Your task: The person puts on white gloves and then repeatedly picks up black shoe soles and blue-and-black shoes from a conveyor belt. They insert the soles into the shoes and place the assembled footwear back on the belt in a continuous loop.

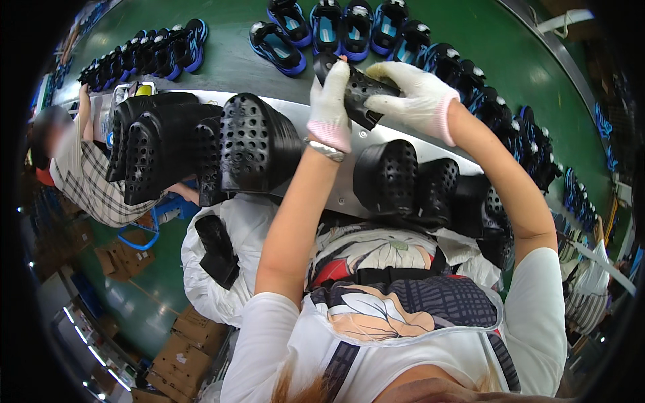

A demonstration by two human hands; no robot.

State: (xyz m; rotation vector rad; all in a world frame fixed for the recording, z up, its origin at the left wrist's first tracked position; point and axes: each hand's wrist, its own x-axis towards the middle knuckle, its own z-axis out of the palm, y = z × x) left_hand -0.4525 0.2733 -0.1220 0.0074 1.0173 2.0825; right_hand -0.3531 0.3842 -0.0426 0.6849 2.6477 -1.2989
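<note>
Both my hands wear white knit gloves with pink cuffs. Between them, over the far edge of the metal ledge, is a black plastic shoe form (363, 94) dotted with round holes. My left hand (329, 101) wraps round its left end. My right hand (420, 94) grips the other side, with the thumb across the front and fingers behind. Stacks of similar black perforated shoe forms (252, 144) stand on the ledge to the left. More such forms (390, 178) sit to the right, below my right forearm.
Beyond the ledge (344, 181) runs a green work surface (232, 47). Several black and blue sneakers (326, 30) line it, with further rows at left and right. A person in a checked garment (111, 181) sits at left. Cardboard boxes (178, 359) lie on the floor.
</note>
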